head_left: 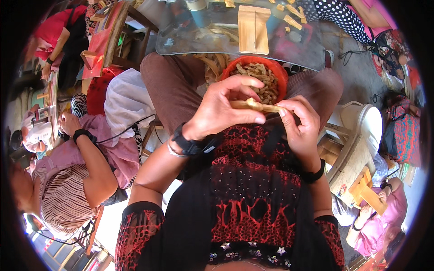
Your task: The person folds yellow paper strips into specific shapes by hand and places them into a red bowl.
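Between my two hands stretches a pale yellow, pliable strip (267,108) with a fold or knot near its middle; I cannot tell its material. My left hand (221,106) curls around its left end, thumb below and fingers arched above. At the strip's right end, the thumb and fingers of my right hand (300,119) pinch it. Just beyond my hands, a red bowl (285,77) sits between my thighs, filled with short, twisted yellowish-brown pieces (262,77). Longer loose strips (214,65) lie left of the bowl, partly hidden.
A glass-topped table (194,43) stands ahead, bearing a wooden block (253,29) with an upright ridge, a metal can (197,13) and small yellow pieces (293,21). Co-workers sit left and right. A white bucket (368,126) stands at right, beside a wooden stool (346,156).
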Demonstrator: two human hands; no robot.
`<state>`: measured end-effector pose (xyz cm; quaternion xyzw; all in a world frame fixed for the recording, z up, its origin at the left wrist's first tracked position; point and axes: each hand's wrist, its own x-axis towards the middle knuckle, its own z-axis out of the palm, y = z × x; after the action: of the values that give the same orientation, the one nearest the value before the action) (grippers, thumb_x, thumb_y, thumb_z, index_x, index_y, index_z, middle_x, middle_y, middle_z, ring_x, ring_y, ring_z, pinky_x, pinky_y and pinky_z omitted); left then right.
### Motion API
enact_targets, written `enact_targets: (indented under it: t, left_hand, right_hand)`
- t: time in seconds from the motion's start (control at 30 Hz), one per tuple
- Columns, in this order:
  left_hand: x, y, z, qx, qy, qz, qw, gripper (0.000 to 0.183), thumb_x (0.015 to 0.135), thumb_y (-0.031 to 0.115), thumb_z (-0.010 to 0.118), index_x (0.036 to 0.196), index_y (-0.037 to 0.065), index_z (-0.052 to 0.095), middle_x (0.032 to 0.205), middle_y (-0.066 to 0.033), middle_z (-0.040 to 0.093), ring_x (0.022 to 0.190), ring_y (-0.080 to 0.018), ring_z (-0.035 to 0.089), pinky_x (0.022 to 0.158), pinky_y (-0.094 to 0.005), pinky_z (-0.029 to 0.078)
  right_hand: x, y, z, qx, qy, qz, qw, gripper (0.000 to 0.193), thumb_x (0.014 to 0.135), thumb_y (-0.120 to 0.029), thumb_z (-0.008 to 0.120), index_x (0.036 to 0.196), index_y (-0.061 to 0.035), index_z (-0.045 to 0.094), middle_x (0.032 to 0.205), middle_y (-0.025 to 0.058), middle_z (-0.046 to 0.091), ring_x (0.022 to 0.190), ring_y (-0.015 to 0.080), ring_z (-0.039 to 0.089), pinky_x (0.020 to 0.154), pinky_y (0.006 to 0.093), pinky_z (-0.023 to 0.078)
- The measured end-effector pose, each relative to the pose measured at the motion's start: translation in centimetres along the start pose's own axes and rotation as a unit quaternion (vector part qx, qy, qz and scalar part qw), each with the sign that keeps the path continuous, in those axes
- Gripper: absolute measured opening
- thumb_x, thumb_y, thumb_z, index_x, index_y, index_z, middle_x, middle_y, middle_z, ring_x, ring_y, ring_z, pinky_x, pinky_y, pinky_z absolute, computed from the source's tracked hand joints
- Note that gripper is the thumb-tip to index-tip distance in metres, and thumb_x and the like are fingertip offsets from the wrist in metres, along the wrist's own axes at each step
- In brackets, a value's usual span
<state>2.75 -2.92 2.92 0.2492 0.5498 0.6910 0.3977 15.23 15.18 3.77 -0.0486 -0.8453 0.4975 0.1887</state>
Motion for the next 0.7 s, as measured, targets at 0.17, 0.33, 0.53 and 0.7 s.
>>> enact_targets:
  t: [0.17, 0.33, 0.53, 0.7]
  left_hand:
    - [0.7, 0.5, 0.4, -0.005, 0.004, -0.024, 1.0, 0.017, 0.082, -0.005, 0.071, 0.097, -0.002, 0.064, 0.083, -0.0017, 0.065, 0.069, -0.0061, 0.061, 0.063, -0.0187, 0.053]
    - [0.8, 0.9, -0.1, 0.04, -0.048, -0.037, 0.997, 0.011, 0.081, -0.003, 0.071, 0.088, 0.002, 0.065, 0.077, 0.0017, 0.061, 0.067, -0.004, 0.056, 0.059, -0.0178, 0.045]
    - [1.8, 3.6, -1.1, 0.676, 0.085, 0.225, 0.696, 0.068, 0.067, 0.014, 0.078, 0.13, 0.028, 0.056, 0.136, -0.0114, 0.043, 0.126, -0.0334, 0.042, 0.107, -0.0524, 0.03]
    - [1.4, 3.5, -1.6, 0.731, 0.142, 0.27, 0.611, 0.069, 0.074, 0.012, 0.07, 0.13, 0.048, 0.053, 0.146, -0.0096, 0.033, 0.133, -0.0355, 0.033, 0.112, -0.0586, 0.018]
  right_hand:
    - [1.1, -1.3, 0.8, -0.07, -0.014, -0.068, 0.995, 0.02, 0.08, -0.002, 0.07, 0.099, -0.0012, 0.066, 0.079, 0.0116, 0.06, 0.067, 0.0246, 0.061, 0.059, 0.0313, 0.049]
    - [1.6, 0.3, -0.1, -0.118, -0.077, -0.159, 0.977, 0.015, 0.075, 0.001, 0.069, 0.089, -0.0029, 0.066, 0.067, 0.0085, 0.052, 0.055, 0.0249, 0.054, 0.047, 0.0338, 0.042]
    - [4.4, 5.4, 0.8, -0.009, 0.032, 0.0, 0.999, 0.013, 0.092, -0.007, 0.056, 0.1, 0.0009, 0.061, 0.096, 0.0169, 0.065, 0.081, 0.0273, 0.064, 0.073, 0.0336, 0.049]
    - [7.6, 9.0, 4.3, -0.077, 0.09, 0.073, 0.99, 0.02, 0.093, -0.011, 0.055, 0.109, -0.0003, 0.06, 0.097, 0.0209, 0.065, 0.093, 0.0381, 0.062, 0.081, 0.0419, 0.048]
